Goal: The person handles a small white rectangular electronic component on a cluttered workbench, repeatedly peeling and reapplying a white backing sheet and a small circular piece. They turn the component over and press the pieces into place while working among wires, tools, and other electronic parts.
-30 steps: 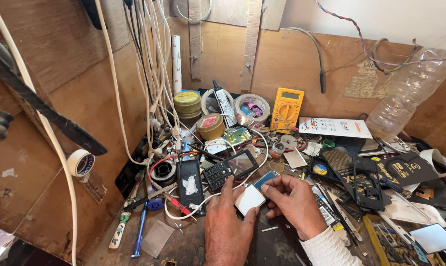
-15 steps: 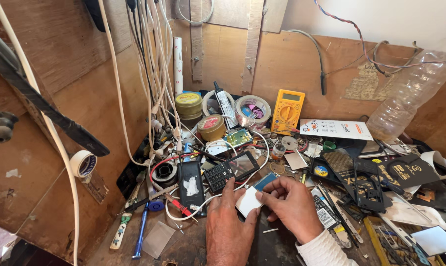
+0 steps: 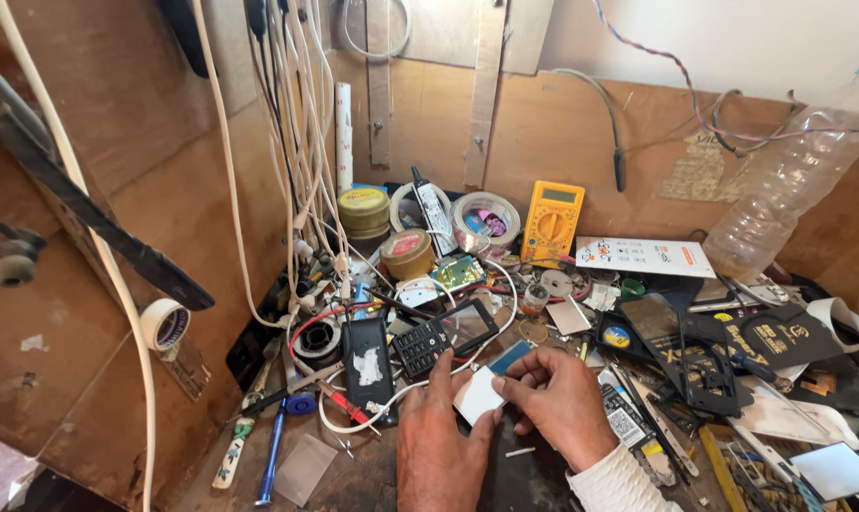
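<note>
Both hands grip one small white flat piece (image 3: 478, 394) low over the bench: the left hand (image 3: 439, 446) pinches its lower edge, the right hand (image 3: 560, 403) its right side. It looks thin, light and probably easy to bend, so the edges seem the safest hold. A black keypad phone (image 3: 443, 337) lies just behind it.

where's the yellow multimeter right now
In the head view the yellow multimeter leans against the back board, centre-right, between the tape roll on its left and the white printed card on its right.
</note>
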